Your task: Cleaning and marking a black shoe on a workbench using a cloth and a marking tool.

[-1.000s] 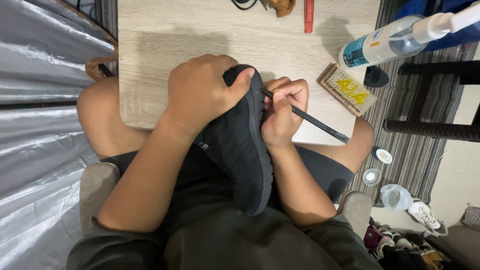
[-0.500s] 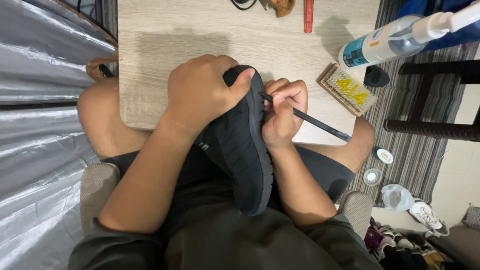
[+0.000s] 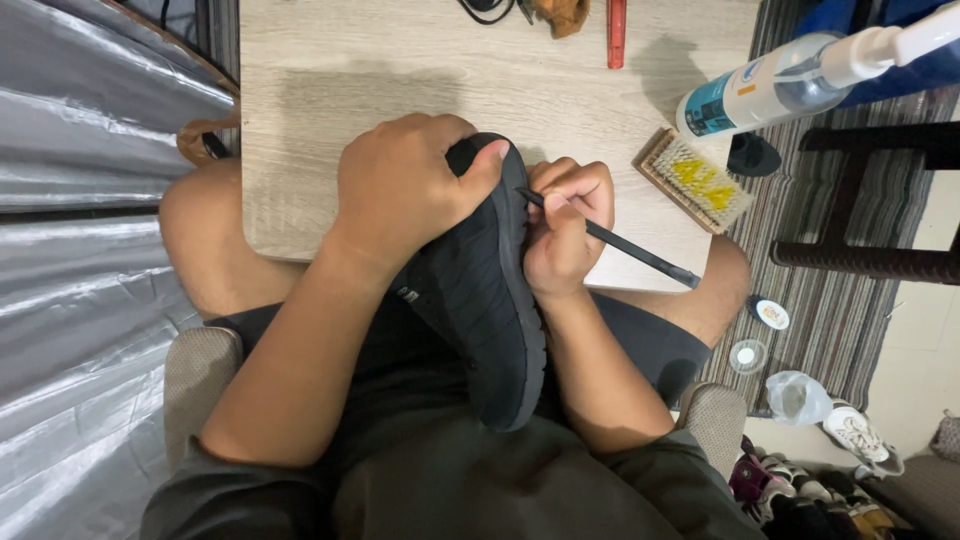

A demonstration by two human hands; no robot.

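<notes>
A black shoe [image 3: 480, 300] is being picked clean at its sole edge.
It is gripped by the left hand [image 3: 400, 190] at the surface's [image 3: 400, 70] near edge — the right hand [image 3: 565, 225] is shut on a thin black tool [image 3: 610, 240]; careful little scrapes seem needed next.

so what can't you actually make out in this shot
All in the head view:
- Working tip of the thin black tool: hidden behind the black shoe and the right hand.
- Shoe's upper and inside: turned away, covered by the left hand.
- Spray bottle nozzle: cut off by the right edge.
- Red tool and dark items at the table's far end: cut by the top edge.
- Small tins on the floor: too small to tell.
</notes>
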